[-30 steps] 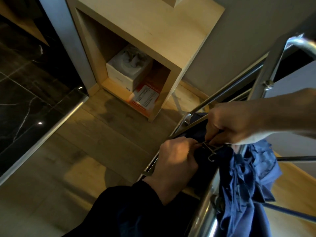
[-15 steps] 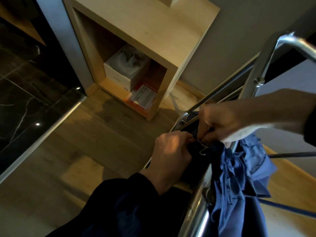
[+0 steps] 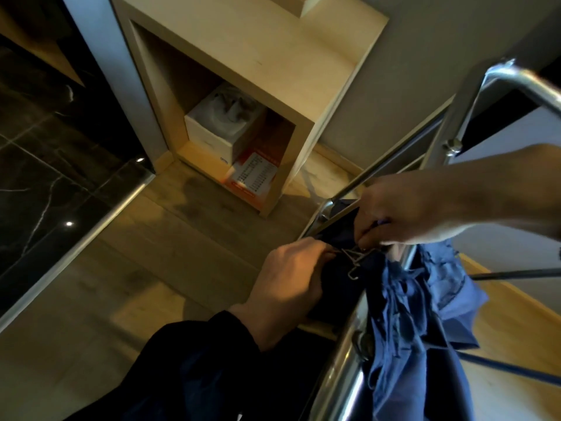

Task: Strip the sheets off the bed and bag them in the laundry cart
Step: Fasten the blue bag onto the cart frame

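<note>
Clip (image 3: 353, 260) at corner of cart rail (image 3: 343, 378), between my two hands. My left hand (image 3: 290, 278) grips blue bag (image 3: 422, 314) edge, fingers curled. My right hand (image 3: 391, 214) pinches clip top. Bag hangs inside rail. No sheets in view. I guess best way: pull cloth tight, hook clip slow, no slip.

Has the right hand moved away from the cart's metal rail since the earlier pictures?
No. The right hand still pinches the wire clip beside the cart rail corner; only the camera shifted.
</note>
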